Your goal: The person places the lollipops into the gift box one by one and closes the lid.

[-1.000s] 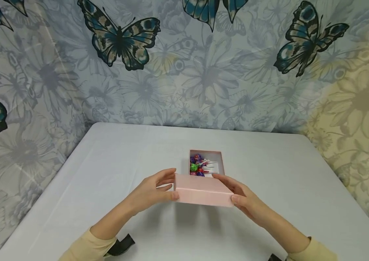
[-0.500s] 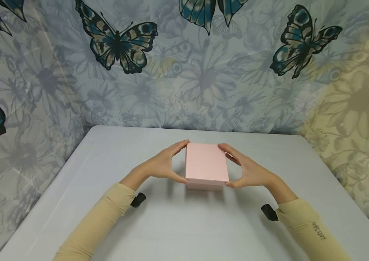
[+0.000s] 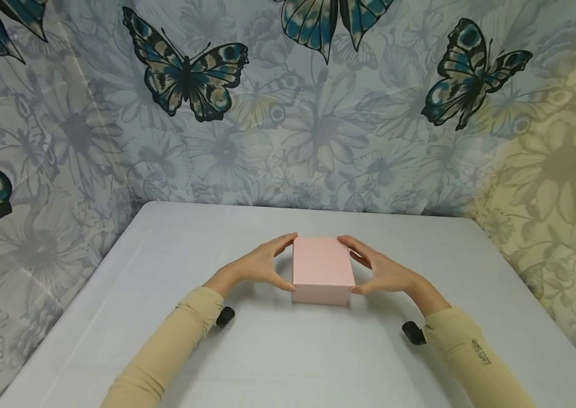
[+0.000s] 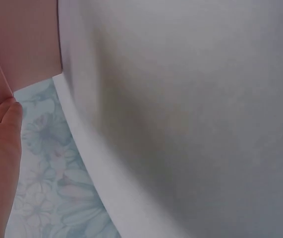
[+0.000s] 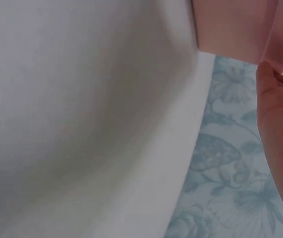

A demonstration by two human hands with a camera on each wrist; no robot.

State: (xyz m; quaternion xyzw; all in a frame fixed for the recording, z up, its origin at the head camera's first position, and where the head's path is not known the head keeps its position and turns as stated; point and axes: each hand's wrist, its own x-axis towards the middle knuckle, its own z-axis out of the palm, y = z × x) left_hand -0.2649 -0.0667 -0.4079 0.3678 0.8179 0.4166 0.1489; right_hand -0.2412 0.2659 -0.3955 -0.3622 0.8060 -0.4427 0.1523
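A pink box lid (image 3: 321, 260) sits on top of the pink box (image 4: 27, 39), which rests on the white table. My left hand (image 3: 259, 263) grips the lid's left side, thumb at the near corner and fingers at the far corner. On the opposite side my right hand (image 3: 387, 273) holds the lid the same way. Both wrist views show fingertips on the lid's rim, with the box wall still exposed below it. The lollipops inside the box are hidden under the lid.
The white table (image 3: 288, 357) runs back to a wall cloth (image 3: 308, 147) printed with flowers and butterflies. A black wrist camera (image 3: 225, 317) hangs by the left sleeve, another black wrist camera (image 3: 413, 332) by the right.
Both hands have carried the lid forward from in front of the open box, laid it level over the top and lowered it. The lollipops have gone out of sight.
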